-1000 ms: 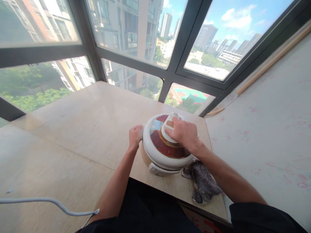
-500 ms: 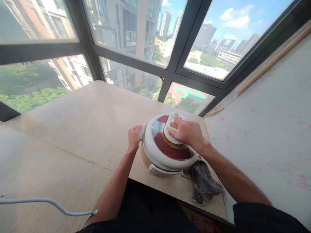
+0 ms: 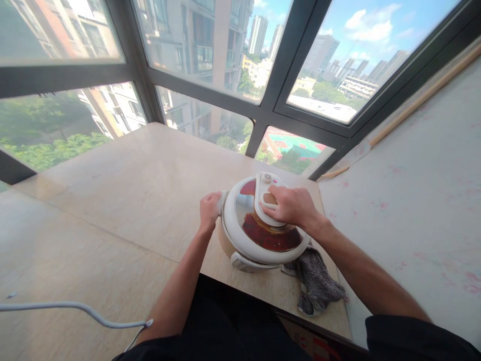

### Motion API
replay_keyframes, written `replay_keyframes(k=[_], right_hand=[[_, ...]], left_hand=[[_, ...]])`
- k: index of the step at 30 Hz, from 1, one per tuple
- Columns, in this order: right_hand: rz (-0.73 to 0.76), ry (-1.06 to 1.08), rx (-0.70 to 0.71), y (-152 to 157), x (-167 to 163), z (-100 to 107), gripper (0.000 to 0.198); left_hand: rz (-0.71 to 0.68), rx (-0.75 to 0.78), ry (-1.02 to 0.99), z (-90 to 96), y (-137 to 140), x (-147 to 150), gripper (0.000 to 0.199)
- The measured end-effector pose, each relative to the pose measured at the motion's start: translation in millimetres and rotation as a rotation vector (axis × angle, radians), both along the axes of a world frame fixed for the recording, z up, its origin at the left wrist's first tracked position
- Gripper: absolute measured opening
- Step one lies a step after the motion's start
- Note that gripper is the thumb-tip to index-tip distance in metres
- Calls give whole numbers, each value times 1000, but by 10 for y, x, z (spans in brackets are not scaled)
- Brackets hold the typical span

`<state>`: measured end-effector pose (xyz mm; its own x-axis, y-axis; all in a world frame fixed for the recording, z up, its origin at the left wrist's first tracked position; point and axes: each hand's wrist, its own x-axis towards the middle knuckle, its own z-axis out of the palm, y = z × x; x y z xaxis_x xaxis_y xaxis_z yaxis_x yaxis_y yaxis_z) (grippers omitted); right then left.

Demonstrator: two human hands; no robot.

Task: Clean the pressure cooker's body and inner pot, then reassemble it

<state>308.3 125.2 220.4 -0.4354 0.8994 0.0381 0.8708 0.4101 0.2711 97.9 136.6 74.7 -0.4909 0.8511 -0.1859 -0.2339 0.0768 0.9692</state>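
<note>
A round electric pot (image 3: 226, 240) with a beige body stands near the front edge of the wooden surface. On top sits its lid (image 3: 244, 246), with a broad white rim and a glass window partly reddish brown. The lid's white handle carries a small knob (image 3: 267, 177) and a pink dot. My right hand (image 3: 295, 204) is closed around that lid handle. At the pot's left side, my left hand (image 3: 209, 211) grips the white side handle (image 3: 222, 199); its fingers are partly hidden. A crumpled grey cloth (image 3: 318, 283) lies to the right of the pot.
The light wooden surface (image 3: 112, 200) reaches back to dark window frames (image 3: 203, 93). A floral-papered wall (image 3: 421, 200) rises close on the right. A pale cable (image 3: 75, 306) crosses the lower left, near my left forearm. Below the front edge, a box with red print (image 3: 304, 341) partly shows.
The lid has turned slightly counterclockwise, its knob shifting left, with my right hand still on the handle. My left hand keeps its grip on the pot's side handle. The view has shifted a little.
</note>
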Motion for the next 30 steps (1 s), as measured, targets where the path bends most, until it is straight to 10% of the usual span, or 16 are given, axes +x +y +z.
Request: replay_keyframes(k=[30], right_hand=[[-137, 422, 71, -181, -153, -172, 43]], left_hand=[[57, -87, 55, 136, -26, -2, 24]])
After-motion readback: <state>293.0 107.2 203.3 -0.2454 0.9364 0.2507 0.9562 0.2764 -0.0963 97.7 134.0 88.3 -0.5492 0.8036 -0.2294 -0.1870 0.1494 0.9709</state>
